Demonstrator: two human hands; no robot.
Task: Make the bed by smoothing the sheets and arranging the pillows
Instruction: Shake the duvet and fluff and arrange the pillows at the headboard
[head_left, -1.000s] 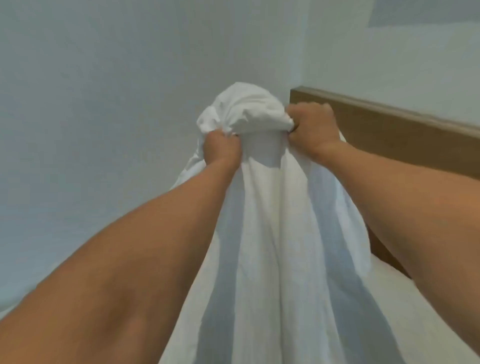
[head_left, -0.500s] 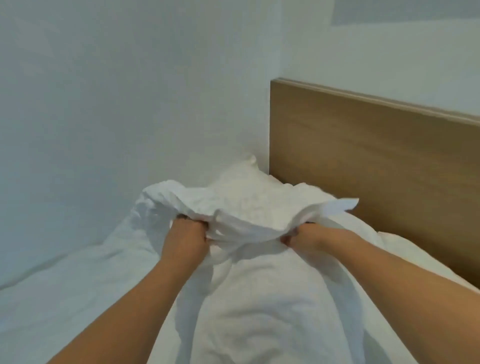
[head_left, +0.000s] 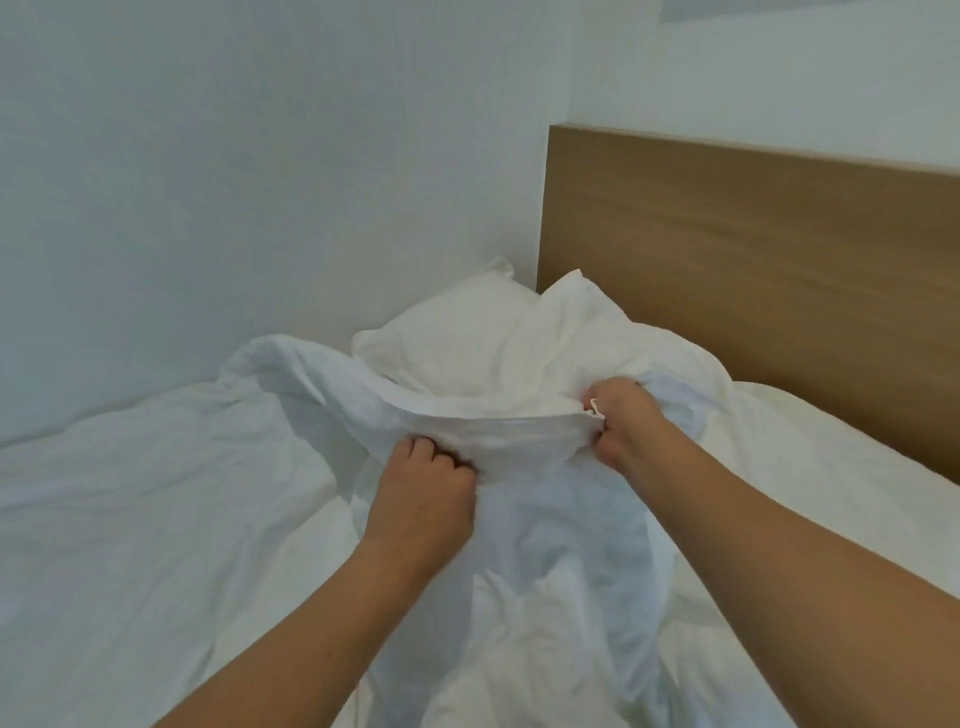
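A white top sheet (head_left: 545, 545) lies rumpled across the bed, its upper edge bunched between my hands. My left hand (head_left: 423, 491) is shut on that edge at the centre. My right hand (head_left: 621, 423) grips the same edge a little further right and higher. Behind the held edge, a white pillow (head_left: 457, 332) rests in the corner against the wall and headboard, partly covered by the sheet. The white bed surface (head_left: 130, 519) spreads to the left, creased.
A wooden headboard (head_left: 753, 270) runs along the right, behind the bed. A plain pale wall (head_left: 234, 182) borders the bed on the left and meets the headboard at the corner. More white bedding (head_left: 841, 467) lies below the headboard at right.
Both hands have come down from head height with the sheet, laying it over the bed. Since half a second ago the hands spread slightly apart and pulled the edge taut in front of the pillow.
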